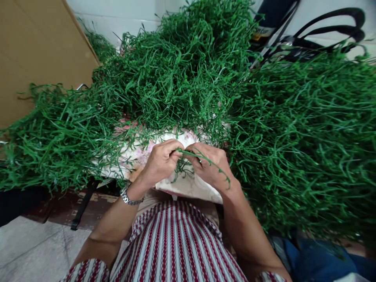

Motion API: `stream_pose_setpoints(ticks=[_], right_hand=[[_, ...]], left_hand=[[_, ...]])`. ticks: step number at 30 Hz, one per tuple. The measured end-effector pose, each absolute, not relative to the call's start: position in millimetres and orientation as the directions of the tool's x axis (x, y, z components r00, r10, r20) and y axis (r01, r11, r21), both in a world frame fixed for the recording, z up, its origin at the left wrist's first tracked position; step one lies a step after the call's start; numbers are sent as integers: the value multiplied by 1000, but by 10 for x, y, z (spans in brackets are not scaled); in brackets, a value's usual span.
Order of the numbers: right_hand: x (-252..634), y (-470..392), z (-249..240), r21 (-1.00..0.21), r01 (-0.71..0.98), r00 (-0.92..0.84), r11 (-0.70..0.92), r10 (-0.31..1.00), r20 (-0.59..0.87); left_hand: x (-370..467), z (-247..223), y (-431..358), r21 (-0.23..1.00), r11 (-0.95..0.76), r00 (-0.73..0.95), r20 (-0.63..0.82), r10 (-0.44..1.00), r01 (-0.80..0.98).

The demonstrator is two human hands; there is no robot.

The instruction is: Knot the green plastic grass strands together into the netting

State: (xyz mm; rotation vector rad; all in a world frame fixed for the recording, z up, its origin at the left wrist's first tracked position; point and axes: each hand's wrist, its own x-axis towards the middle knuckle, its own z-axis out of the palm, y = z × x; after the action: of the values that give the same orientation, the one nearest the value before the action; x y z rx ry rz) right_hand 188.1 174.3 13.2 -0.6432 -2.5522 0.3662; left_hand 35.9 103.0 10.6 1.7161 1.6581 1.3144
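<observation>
Both hands meet over a white flowered cloth point(143, 152). My left hand point(163, 160), with a metal watch point(131, 199) at its wrist, pinches one end of a thin green plastic-looking stem point(205, 158). Close beside it, my right hand point(210, 162) has its fingers closed on the same stem, whose curled free end trails over the back of that hand. Large heaps of similar green stems lie around: one behind the hands point(182, 78), one at the left point(58, 141), one at the right point(308, 145). A few loose stems hang just below the fingers.
A brown cardboard panel point(44, 43) stands at the back left. Behind the heaps are a white tiled wall point(117, 15), a dark object with a printed label point(261, 29) and black straps point(331, 29). Blue fabric point(320, 260) shows at the lower right, a black strap point(84, 207) at the left.
</observation>
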Motion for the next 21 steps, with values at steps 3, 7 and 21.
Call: stream_pose_setpoints(ticks=[3, 7, 21], right_hand=[[1885, 1754, 166, -282, 390, -814, 877, 472, 340], [1890, 1792, 206, -393, 292, -872, 872, 412, 266], [1839, 1749, 107, -989, -144, -797, 23, 590, 130]], left_hand=[[303, 142, 1051, 768, -208, -35, 287, 957, 606], [253, 166, 1088, 816, -225, 45, 238, 970, 533], [257, 253, 1113, 961, 18, 4, -17, 1000, -276]])
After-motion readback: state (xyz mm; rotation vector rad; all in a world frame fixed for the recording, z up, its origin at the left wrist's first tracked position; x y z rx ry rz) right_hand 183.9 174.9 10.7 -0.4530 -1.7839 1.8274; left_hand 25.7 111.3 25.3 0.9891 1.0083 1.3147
